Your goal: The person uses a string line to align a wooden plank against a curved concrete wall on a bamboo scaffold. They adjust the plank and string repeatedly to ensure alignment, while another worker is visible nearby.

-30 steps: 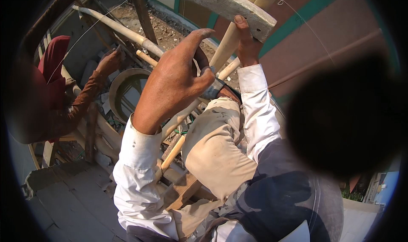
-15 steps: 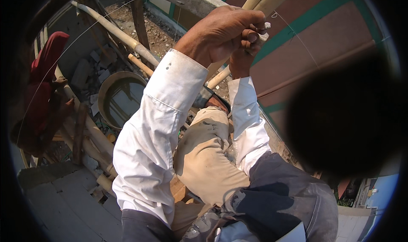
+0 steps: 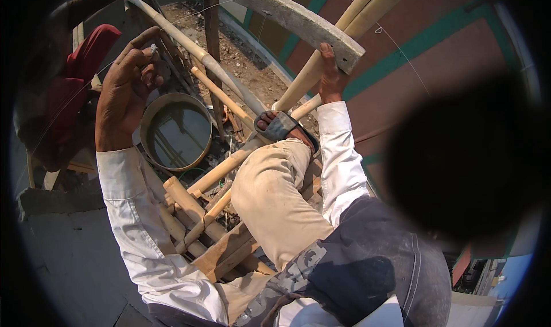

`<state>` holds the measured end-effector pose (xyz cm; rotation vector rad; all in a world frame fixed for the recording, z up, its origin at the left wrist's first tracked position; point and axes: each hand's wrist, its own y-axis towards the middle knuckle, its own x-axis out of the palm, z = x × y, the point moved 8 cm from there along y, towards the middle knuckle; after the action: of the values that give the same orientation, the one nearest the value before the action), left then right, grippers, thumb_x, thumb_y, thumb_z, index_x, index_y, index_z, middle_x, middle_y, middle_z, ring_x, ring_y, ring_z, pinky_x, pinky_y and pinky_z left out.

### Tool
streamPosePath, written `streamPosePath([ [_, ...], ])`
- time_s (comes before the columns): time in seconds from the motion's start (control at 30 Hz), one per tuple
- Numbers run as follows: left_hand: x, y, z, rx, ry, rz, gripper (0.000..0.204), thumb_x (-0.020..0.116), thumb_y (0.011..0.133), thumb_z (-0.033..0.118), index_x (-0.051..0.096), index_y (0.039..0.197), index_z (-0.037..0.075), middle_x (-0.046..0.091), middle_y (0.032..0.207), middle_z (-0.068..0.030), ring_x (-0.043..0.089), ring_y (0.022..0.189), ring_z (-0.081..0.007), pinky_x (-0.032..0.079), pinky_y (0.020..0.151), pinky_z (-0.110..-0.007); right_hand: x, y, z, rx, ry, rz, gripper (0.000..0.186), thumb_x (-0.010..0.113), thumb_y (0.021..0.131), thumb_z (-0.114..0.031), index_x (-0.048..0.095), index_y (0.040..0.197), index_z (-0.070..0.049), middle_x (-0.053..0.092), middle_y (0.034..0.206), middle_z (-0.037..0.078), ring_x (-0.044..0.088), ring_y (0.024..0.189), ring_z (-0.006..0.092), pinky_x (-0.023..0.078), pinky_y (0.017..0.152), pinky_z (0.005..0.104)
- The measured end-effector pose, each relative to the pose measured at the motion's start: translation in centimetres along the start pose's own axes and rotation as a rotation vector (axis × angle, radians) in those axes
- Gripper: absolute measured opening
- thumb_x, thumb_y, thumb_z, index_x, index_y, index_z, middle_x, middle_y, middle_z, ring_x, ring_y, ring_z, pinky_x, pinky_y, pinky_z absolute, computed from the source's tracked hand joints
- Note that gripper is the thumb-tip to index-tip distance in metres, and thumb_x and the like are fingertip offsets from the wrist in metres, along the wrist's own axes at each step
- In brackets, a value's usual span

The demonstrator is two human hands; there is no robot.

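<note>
My left hand [image 3: 126, 94] is raised on the left, its index finger stretched out and the other fingers curled in. A small whitish lump [image 3: 154, 49] shows at its fingertips; its kind is too small to make out. A thin string [image 3: 198, 14] runs past that index finger toward the upper right. My right hand [image 3: 333, 77] grips the near end of a grey, cement-stained board [image 3: 287, 12], thumb over its edge. Two thick bamboo poles [image 3: 350, 26] stand beside that end, touching or close behind it.
My sandalled foot [image 3: 281, 126] rests on crossed bamboo poles [image 3: 229, 163]. Below on the left is a round tub [image 3: 178, 131] of greyish water. Another person in a red garment [image 3: 86, 57] is at the far left. A brown and green wall [image 3: 413, 69] rises on the right.
My left hand has moved away from my right hand, far to the left, taking the whitish lump along. My right hand stays near the board's end, now plainly gripping it.
</note>
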<state>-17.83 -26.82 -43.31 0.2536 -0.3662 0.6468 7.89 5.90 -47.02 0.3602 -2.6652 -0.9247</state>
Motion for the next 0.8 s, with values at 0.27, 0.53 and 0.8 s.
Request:
streamPosePath([
  [0.27, 2.5, -0.7, 1.0, 0.061, -0.027, -0.072, 0.040, 0.060, 0.090, 0.010, 0.054, 0.128, -0.002, 0.057, 0.080, 0.0021, 0.050, 0.063, -0.0018, 0.048, 0.064, -0.020, 1.4, -2.8, -2.6, -0.049, 0.081, 0.036, 0.052, 0.086, 0.073, -0.017, 0.055, 0.113, -0.004, 0.060, 0.102, 0.006, 0.059, 0.090, 0.0150, 0.049, 0.082, 0.0306],
  [0.53, 6.1, -0.4, -1.7, 0.071, 0.351, -0.136, 0.042, 0.066, 0.083, 0.017, 0.060, 0.120, -0.001, 0.057, 0.078, 0.0002, 0.052, 0.066, -0.0086, 0.045, 0.065, -0.023, -0.6, -10.3, 5.3, 0.502, 0.180, 0.266, 0.050, 0.085, 0.074, -0.016, 0.060, 0.117, -0.006, 0.063, 0.102, 0.003, 0.060, 0.093, 0.0165, 0.048, 0.085, 0.0322],
  [0.8, 5.5, -0.4, -3.4, 0.009, 0.462, -0.118, 0.035, 0.064, 0.082, 0.016, 0.063, 0.113, 0.001, 0.058, 0.079, 0.0000, 0.051, 0.066, -0.0090, 0.046, 0.062, -0.025, -4.7, -18.7, 12.1, 1.256, 0.204, 0.140, 0.039, 0.079, 0.079, -0.028, 0.061, 0.109, -0.010, 0.065, 0.097, 0.006, 0.062, 0.091, 0.0226, 0.044, 0.076, 0.0373],
])
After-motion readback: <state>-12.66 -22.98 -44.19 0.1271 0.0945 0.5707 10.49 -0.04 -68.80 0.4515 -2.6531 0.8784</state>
